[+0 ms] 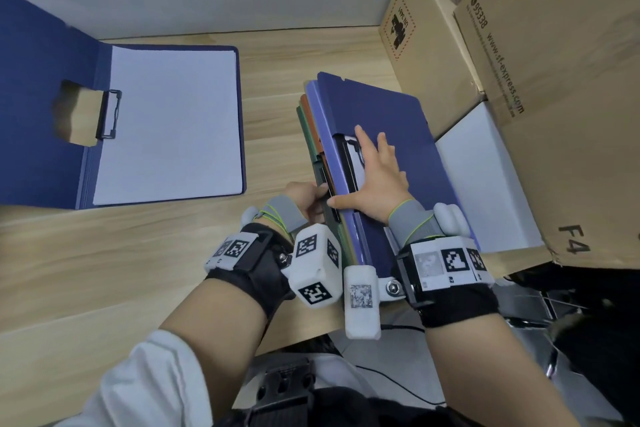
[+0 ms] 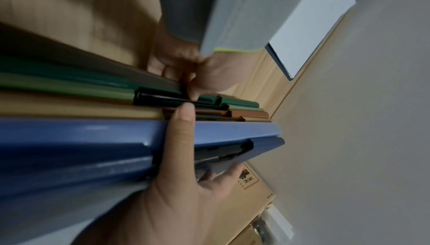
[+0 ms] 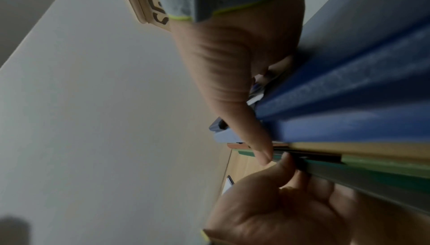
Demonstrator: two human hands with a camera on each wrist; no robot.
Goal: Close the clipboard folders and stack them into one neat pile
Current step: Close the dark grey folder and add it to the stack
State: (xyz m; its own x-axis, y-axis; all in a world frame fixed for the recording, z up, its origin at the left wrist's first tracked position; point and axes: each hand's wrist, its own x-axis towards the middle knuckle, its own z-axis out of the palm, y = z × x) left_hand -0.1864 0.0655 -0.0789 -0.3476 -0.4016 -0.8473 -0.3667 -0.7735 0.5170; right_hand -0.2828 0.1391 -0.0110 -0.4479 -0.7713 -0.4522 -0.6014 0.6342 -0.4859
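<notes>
One open folder [image 1: 166, 125] remains, lying flat on the surface [image 1: 104, 270] at far left in the head view, clip [image 1: 110, 114] on its left-hand side, white sheet up, long axis running away from the person. Pile [image 1: 374, 156] of closed folders: near right, well apart from the open one, long axis tilted slightly leftward away from the person, cardboard boxes [image 1: 519, 62] just beside it. Right hand [image 1: 375, 180]: fingers straight, palm flat on the blue top cover. Left hand [image 1: 304, 199]: at the pile's near-left edge, fingers curled round it. The open folder lies left of both hands; the left hand is the nearer, judged the likelier to reach it.

Left wrist view: pile edges stacked green, tan, orange, blue; left thumb [image 2: 204, 83] and fingers pinch the lowest edges by a black clip [image 2: 163, 98]; right thumb [image 2: 184, 120] crosses the blue spine [image 2: 93, 129].

Right wrist view: right thumb [image 3: 256, 138] down over the blue edge, left hand [image 3: 279, 203] gripping the lower folders [image 3: 384, 171]. Edges not yet flush, by my judgement.
</notes>
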